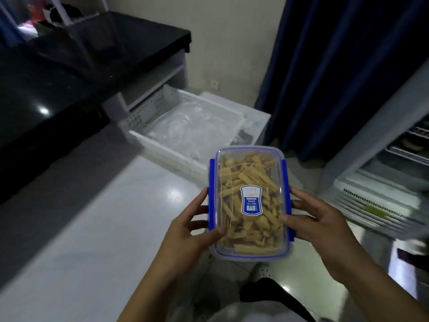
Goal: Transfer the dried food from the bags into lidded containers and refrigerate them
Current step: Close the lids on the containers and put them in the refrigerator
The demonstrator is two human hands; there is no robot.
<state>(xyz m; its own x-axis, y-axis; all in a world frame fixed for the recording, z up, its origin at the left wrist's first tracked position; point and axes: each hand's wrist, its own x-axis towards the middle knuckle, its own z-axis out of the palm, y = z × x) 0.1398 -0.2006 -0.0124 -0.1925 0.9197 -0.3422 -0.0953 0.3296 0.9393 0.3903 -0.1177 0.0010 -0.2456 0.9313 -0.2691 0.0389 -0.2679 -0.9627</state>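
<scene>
Far left: black glossy desk (46, 94), nothing of the task visible on it. Beside it on the pale tiled floor (104, 228) sits a white perforated plastic basket (176, 117) holding crumpled clear plastic bags (192, 126); whether they are emptied cannot be read from here.

Left hand (185, 231): fingers spread along the left long side of the clear rectangular plastic container with blue clip latches (249, 203), thumb curled over the lid edge near the closer corner. Clamped on the container, not loose.

Centre: you hold the container in mid-air above the floor, level, lid up, between both hands. It is packed nearly full with tan dried food sticks (250, 182). Lid is seated; the blue side latches look folded down, though the short-end latches are not visible.

Handling judgement: rigid shell, so it will not flex under your grip; smooth plastic walls could slip if palms are damp. Contents look light and brittle, so expect modest weight, and avoid jolting or tipping. Best hold is where you have it, on the two long sides at the latches, thumbs on the lid rim.

Right hand (320, 219): mirrors the left, fingers along the right long side, thumb pressed on the lid. Also clamped on the container.

Far right: open refrigerator with white wire shelves (399, 154), near the right hand. Judged step: carrying the filled container toward it.
</scene>
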